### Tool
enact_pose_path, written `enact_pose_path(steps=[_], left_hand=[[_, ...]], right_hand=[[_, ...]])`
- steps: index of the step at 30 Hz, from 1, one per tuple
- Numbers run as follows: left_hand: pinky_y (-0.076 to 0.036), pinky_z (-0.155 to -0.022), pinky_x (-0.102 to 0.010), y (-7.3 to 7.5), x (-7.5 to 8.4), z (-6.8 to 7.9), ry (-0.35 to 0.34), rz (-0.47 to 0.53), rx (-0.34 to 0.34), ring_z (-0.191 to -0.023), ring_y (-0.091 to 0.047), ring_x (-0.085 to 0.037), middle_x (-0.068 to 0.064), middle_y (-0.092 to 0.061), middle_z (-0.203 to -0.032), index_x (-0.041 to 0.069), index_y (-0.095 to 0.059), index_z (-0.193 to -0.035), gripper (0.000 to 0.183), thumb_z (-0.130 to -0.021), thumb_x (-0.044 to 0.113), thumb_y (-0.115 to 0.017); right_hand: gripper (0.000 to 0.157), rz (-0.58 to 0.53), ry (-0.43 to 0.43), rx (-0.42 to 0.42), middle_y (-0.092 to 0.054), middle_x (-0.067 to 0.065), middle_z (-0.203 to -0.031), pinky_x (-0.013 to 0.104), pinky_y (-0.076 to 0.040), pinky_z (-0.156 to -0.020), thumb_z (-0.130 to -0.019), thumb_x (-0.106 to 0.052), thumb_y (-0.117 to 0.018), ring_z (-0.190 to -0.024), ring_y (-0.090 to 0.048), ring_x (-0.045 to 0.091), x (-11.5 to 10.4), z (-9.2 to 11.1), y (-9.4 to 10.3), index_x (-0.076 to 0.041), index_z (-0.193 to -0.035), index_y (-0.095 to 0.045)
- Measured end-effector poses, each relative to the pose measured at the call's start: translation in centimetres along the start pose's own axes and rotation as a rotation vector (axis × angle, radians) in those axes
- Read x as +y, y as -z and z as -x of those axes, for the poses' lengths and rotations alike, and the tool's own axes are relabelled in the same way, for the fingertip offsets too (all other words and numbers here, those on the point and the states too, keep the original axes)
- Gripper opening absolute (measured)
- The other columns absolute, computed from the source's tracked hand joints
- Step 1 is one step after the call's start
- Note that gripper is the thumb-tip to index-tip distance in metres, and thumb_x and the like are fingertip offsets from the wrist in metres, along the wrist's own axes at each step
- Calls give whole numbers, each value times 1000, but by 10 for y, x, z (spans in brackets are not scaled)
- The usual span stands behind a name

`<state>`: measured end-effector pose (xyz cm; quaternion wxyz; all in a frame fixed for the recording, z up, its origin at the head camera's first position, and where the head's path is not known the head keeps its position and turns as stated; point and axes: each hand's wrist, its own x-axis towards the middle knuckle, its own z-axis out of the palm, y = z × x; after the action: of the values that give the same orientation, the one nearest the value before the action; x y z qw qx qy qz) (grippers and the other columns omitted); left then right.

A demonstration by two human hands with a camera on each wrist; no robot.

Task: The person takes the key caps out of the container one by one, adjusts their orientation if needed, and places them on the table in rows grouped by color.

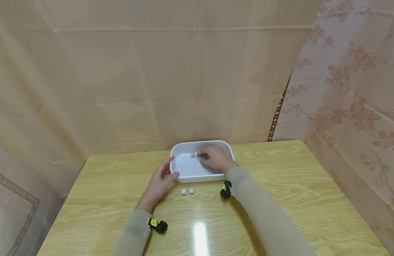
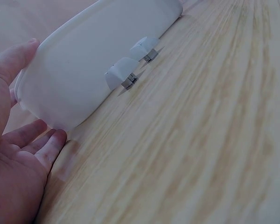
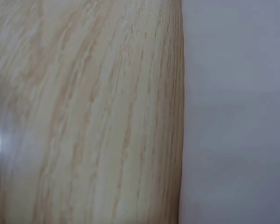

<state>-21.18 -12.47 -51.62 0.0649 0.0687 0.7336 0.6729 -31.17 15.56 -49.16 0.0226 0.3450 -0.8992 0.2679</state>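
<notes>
A white tray [image 1: 187, 178] stands near the back of the table. My left hand [image 1: 158, 182] holds its left end, with the thumb and fingers spread around the corner; the left wrist view shows fingertips right at the tray wall. Inside the tray, my right hand [image 1: 214, 156] reaches down with curled fingers around a small grey piece [image 1: 199, 157] and a small brown piece [image 1: 205, 155]. I cannot tell whether it pinches either. A small beige block [image 1: 193, 155] lies beside the fingertips. In front of the tray sit two white keycap-like pieces [image 1: 183, 192] with grey undersides.
The tray is on a wood-grain table [image 1: 113, 199], whose back edge meets a beige curtain [image 1: 152, 89]. A floral cloth [image 1: 353, 89] hangs on the right. The right wrist view shows only table surface [image 3: 107, 116], its edge and a pale backdrop.
</notes>
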Motion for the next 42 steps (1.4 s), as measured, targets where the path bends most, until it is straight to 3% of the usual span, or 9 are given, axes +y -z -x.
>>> enact_pose_path(steps=[5, 13, 20, 30, 35, 42], left_hand=[[-44, -122, -40, -1, 0, 0, 8, -5, 3, -154, -46, -40, -20, -42, -170, 21, -44, -168, 71, -105, 21, -78], [-44, -122, -39, -1, -1, 0, 5, -16, 6, -154, -46, -40, -20, -42, -170, 19, -43, -168, 71, -105, 21, -77], [-43, -123, -40, 0, -2, -1, 1, -13, 5, -154, -45, -41, -21, -42, -171, 19, -43, -168, 71, -106, 20, -76], [-43, -123, -42, 0, -1, -1, 3, -16, 9, -155, -45, -41, -21, -41, -171, 20, -43, -168, 70, -106, 20, -76], [-45, -122, -38, -1, -2, -1, 0, -11, 7, -154, -46, -39, -20, -41, -171, 20, -43, -168, 70, -106, 20, -76], [-45, -121, -38, -1, 0, 0, -7, -16, 8, -154, -46, -40, -21, -42, -171, 18, -43, -168, 69, -106, 17, -75]], right_hand=[[21, -12, -37, -21, -78, 0, -99, 36, -56, -93, -91, -10, -88, -94, -66, 16, 1, -1, 0, -7, -110, -82], [18, -29, -73, -32, -78, -1, -98, 36, -57, -94, -92, -11, -87, -95, -66, 15, 0, -1, 1, -7, -109, -82], [21, -116, -122, -18, -81, 4, -107, 38, -61, -100, -94, -10, -86, -105, -75, 20, 0, -2, 2, -4, -114, -81], [31, -138, -164, -5, -80, 7, -120, 42, -59, -105, -97, -15, -85, -115, -74, 25, -4, -3, 6, -5, -126, -79], [30, -156, -144, 11, -79, 6, -116, 42, -59, -102, -98, -15, -85, -108, -73, 23, -6, -1, 8, -4, -124, -79], [25, -167, -35, 8, -76, 6, -113, 36, -59, -92, -101, -13, -81, -100, -70, 20, -5, 2, 6, -6, -124, -80]])
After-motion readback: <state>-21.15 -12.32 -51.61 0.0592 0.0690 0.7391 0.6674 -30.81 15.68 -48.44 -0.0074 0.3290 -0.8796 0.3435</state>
